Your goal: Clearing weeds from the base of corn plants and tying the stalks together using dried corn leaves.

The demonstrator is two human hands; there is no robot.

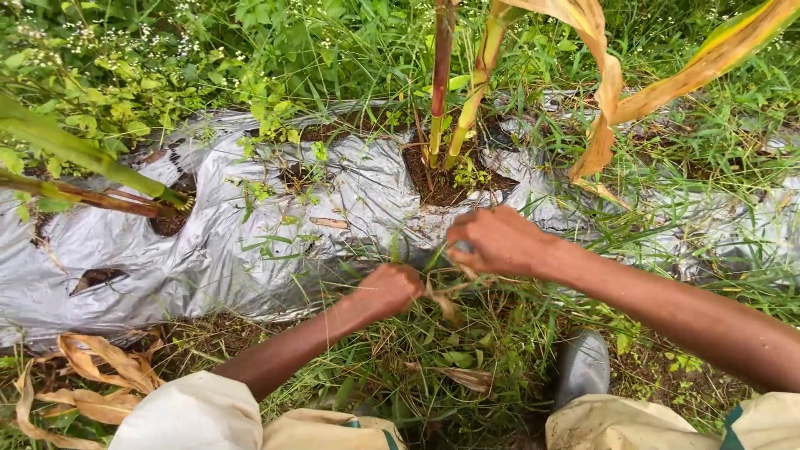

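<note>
Both hands work low at the edge of a silver plastic mulch sheet (pixel 250 242) that covers a raised bed; the left hand (pixel 390 287) is closed in a fist around a tuft of grass and dry stems (pixel 446 302) at the foot of the sheet, just below its torn edge; the right hand (pixel 498 240) is also closed, its fingers curled on something small and greyish (too hidden to name) right beside the same tuft. The two hands sit near each other but do not touch. Beyond them, two maize stalks (pixel 458 92), one reddish and one yellow-green, rise upright from a hole of bare soil (pixel 437 185) in the sheet; a dry yellowed leaf (pixel 608 100) hangs to the right of them. Another stalk (pixel 75 150) leans in from the left over a second hole. Weeds grow thick around the bed; a grey rubber boot (pixel 582 365) stands in the grass below the right forearm; withered leaves (pixel 92 379) lie at lower left.
</note>
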